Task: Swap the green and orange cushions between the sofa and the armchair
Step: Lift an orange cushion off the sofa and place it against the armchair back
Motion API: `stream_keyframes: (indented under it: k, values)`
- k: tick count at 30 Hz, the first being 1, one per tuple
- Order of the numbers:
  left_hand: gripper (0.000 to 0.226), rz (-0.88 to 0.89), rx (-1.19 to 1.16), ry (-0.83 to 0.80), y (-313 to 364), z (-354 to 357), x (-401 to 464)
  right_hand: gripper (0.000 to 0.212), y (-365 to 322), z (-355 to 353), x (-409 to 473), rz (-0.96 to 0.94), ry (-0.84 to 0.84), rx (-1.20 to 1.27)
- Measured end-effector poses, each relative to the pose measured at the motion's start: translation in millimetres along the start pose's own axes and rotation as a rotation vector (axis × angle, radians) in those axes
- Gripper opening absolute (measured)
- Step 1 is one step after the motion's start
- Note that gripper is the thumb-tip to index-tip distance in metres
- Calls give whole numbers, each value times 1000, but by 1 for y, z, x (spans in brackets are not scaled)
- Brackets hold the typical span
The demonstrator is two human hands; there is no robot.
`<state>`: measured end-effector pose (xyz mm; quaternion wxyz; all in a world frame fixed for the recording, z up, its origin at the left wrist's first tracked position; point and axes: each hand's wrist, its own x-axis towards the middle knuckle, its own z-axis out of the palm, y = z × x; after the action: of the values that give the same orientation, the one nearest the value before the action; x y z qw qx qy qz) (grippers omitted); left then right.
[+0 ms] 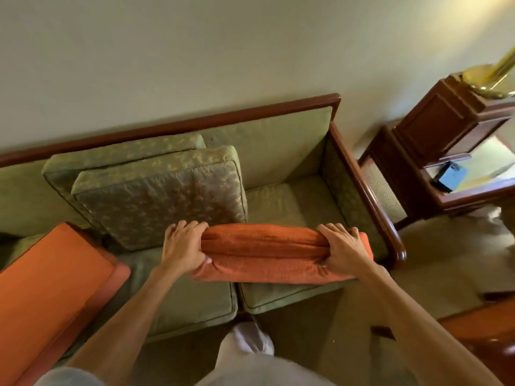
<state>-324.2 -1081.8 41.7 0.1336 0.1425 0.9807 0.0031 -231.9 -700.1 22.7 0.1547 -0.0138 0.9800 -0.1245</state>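
Above the near edge of the sofa (292, 196), one orange cushion (267, 252) is gripped at its ends by the left hand (182, 243) and right hand (344, 247). Two green cushions (158, 196) lean far left; a second orange cushion (53, 277) lies left (a blue phone (450, 176) sits on the side table (418, 174)).

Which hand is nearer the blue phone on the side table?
The right hand. It grips the right end of the orange cushion, on the side toward the blue phone; the left hand grips the cushion's far left end.
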Motion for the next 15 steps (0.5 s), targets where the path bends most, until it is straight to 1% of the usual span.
stream_keyframes:
  k: [2, 5, 7, 10, 12, 13, 15]
  values:
    - [83, 95, 9, 36, 25, -10, -4, 88, 17, -3, -38, 47, 21, -5]
    - [89, 248, 13, 41, 82, -29, -17, 95, 47, -13, -112, 167, 40, 16]
    - [83, 345, 3, 38, 122, -44, -29, 93, 68, -16, -166, 227, 95, 32]
    - [74, 488, 59, 70, 181, -60, -52, 86, 89, -22, -245, 317, 182, 50]
    - [72, 562, 85, 108, 216, -69, -66, 83, 101, -22, -291, 367, 227, 63]
    - [71, 629, 105, 134, 244, -73, -77, 83, 110, -22, -326, 413, 261, 75]
    - [69, 715, 108, 149, 283, -80, -91, 83, 122, -21, -373, 463, 309, 92]
